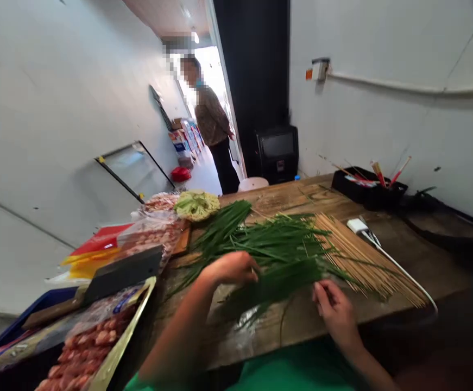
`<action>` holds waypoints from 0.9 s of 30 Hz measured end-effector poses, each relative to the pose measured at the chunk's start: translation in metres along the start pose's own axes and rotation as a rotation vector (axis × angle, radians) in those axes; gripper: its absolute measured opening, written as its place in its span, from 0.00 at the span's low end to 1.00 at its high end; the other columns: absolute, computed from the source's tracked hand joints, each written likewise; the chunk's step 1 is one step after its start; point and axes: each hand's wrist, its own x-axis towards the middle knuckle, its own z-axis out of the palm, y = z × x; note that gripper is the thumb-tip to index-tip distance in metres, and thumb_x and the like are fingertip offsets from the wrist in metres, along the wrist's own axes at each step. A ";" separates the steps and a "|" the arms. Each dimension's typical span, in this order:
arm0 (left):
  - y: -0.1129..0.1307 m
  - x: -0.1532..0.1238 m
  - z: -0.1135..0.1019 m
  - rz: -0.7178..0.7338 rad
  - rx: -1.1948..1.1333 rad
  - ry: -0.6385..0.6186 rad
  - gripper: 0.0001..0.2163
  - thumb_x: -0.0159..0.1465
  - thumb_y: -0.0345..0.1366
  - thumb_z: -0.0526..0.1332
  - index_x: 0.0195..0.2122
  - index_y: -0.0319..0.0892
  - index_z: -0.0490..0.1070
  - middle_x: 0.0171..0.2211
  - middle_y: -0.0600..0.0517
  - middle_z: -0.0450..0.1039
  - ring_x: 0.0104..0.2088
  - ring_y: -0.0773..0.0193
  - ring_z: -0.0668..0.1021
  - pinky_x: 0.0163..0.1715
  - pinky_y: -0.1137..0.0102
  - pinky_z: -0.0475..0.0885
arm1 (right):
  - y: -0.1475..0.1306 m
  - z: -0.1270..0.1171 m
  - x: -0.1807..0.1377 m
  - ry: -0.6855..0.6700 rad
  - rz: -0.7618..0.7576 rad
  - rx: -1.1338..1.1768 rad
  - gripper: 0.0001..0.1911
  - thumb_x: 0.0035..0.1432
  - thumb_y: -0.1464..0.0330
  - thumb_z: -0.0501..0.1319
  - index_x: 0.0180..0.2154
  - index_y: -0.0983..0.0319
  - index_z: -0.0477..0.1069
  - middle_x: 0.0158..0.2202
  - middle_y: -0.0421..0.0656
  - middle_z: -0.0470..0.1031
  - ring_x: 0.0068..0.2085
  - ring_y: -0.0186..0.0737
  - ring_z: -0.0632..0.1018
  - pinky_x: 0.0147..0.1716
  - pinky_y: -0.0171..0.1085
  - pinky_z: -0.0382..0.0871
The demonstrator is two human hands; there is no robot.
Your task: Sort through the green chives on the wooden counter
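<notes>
Long green garlic chives [285,279] lie in a loose, blurred bundle on the wooden table in front of me. My left hand [234,267] is at the bundle's left side, its fingers bent down against the leaves; the fingertips are partly hidden and smeared. At the right end of the same bundle is my right hand [334,307], thumb and fingers pinched together; what they grip, if anything, is too small to make out. Behind it, more chives [277,239] are heaped. Many thin wooden skewers [358,258] lie side by side to the right, some under stray leaves.
A cauliflower [197,205] and bagged meat [152,233] are at the left back. A blue crate [20,320] with packed meat stands left. On the right are a white charger [357,226] with its cable and a black tray [366,187]. A person [212,119] stands beyond the table.
</notes>
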 end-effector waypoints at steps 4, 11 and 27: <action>-0.005 0.028 0.000 -0.019 0.069 0.269 0.10 0.60 0.33 0.56 0.35 0.42 0.77 0.33 0.51 0.77 0.34 0.65 0.75 0.37 0.74 0.66 | -0.002 -0.002 -0.004 0.074 -0.145 -0.304 0.15 0.61 0.59 0.52 0.30 0.62 0.69 0.22 0.39 0.70 0.24 0.34 0.71 0.26 0.32 0.63; -0.006 0.063 0.007 0.123 0.253 0.288 0.09 0.58 0.37 0.61 0.37 0.42 0.77 0.34 0.48 0.72 0.36 0.62 0.74 0.36 0.72 0.67 | 0.003 -0.007 -0.005 0.092 -0.239 -0.441 0.15 0.62 0.62 0.51 0.28 0.62 0.69 0.20 0.38 0.70 0.21 0.33 0.71 0.23 0.30 0.61; 0.016 0.087 0.017 0.182 0.067 0.392 0.05 0.56 0.37 0.63 0.31 0.42 0.76 0.33 0.50 0.71 0.37 0.63 0.72 0.37 0.71 0.64 | 0.005 -0.007 -0.004 0.072 -0.207 -0.419 0.15 0.62 0.62 0.51 0.28 0.62 0.69 0.20 0.38 0.70 0.21 0.32 0.71 0.23 0.30 0.61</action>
